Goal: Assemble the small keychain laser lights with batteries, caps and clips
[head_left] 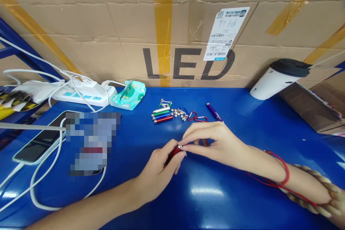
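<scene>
My left hand [161, 167] is closed around a dark red metal tube [172, 153], tilted up to the right. The fingertips of my right hand [207, 142] pinch at the silvery upper end of that tube; whatever small part they hold there is mostly hidden. Behind the hands lie several short tubes, among them a red one [163, 119] and a green one [161, 114]. Beside them are small silver button cells [176, 112] and carabiners, including a red one [201, 119]. A purple tube [212, 110] rests just beyond my right hand.
White cables and a phone [43, 140] are on the left, beside a blurred-out item [93, 140]. A power strip [81, 95] and tissue pack [129, 95] stand at the back left. A lidded cup [276, 81] is back right, before a large cardboard box [113, 28].
</scene>
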{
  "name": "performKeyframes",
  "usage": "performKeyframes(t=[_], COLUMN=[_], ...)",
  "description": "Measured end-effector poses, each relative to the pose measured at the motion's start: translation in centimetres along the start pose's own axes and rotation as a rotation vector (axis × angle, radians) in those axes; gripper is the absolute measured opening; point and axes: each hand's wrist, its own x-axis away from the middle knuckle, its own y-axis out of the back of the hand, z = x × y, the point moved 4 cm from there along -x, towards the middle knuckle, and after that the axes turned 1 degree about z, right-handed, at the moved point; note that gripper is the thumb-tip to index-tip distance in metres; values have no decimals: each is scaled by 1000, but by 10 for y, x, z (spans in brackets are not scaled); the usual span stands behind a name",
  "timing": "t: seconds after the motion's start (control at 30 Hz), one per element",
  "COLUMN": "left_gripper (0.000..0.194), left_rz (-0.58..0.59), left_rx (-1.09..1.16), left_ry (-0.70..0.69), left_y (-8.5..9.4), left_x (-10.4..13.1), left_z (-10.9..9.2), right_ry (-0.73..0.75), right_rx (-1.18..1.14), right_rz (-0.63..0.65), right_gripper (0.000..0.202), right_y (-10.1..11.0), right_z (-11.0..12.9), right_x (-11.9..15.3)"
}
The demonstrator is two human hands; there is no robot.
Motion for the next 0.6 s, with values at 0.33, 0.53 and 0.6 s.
performKeyframes(t=[0.33,0.53,0.6], left_gripper=[17,12,14], left_rz=[-3,-65,-57], left_rx=[33,4,6], left_ry=[-30,67,89], left_y=[0,4,4], left_x=[0,-1,-1], left_z=[3,0,-3], right_ry=[-25,-215,-236], right_rx=[-17,581,785], right_rz=[89,12,42], right_gripper=[10,23,24], right_y=[2,23,24], right_z=[2,-30,-43], right_x=[-3,-3,-3])
